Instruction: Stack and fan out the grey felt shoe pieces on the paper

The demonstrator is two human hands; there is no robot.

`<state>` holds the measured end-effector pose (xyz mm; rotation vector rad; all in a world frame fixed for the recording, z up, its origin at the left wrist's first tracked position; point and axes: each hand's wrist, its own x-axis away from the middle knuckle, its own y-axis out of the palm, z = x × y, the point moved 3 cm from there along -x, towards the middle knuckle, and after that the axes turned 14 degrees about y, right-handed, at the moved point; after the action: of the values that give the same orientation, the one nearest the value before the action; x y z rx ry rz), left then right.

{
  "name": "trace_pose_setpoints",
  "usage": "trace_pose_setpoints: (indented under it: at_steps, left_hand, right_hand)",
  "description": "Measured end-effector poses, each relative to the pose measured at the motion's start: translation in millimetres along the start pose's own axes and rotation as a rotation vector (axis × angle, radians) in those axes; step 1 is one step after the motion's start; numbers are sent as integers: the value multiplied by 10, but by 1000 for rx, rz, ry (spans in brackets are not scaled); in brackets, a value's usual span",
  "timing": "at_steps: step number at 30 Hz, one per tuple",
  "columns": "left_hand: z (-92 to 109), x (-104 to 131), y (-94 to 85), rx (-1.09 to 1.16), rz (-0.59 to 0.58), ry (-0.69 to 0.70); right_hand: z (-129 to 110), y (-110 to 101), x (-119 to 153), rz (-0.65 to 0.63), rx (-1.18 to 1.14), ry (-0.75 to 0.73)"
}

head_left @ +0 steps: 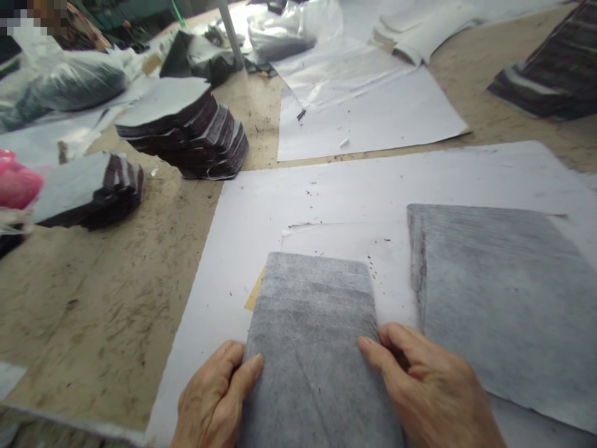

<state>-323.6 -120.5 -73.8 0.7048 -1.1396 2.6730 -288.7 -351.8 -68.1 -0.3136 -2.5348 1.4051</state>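
Note:
A stack of grey fabric pieces (317, 348) lies in front of me on white paper, its lower end cut off by the frame edge. My left hand (217, 392) grips its left side, thumb on top and fingers at the edge. On the opposite side my right hand (429, 379) pinches the right edge, thumb on the upper face. A yellow piece (254, 291) sticks out from under the stack's left side. Just right of my right hand rests a larger grey fabric stack (508, 298) with layered edges.
White paper (261, 205) covers the worktable (107, 298). Dark-edged fabric stacks stand at left (88, 186), back left (186, 130) and far right (555, 74). Plastic bags (79, 78), a pink bag (18, 180) and a metal post (231, 34) are further back.

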Motion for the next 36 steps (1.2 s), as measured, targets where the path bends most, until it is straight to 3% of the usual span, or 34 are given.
trace_pose_setpoints:
  at_steps: [11,19,29,36]
  left_hand:
    - [-38,-2,-8,124,15,-19]
    - [-71,-10,-25,155,20,11]
    - [-120,-20,-40,190,30,49]
    - [-23,-44,-53,132,82,60]
  right_hand:
    - [-10,-32,39,48,44,-78]
    - [-7,-34,40,30,32,-84]
    - [153,18,118,-83,20,-68]
    - [159,46,126,-59,54,-79]
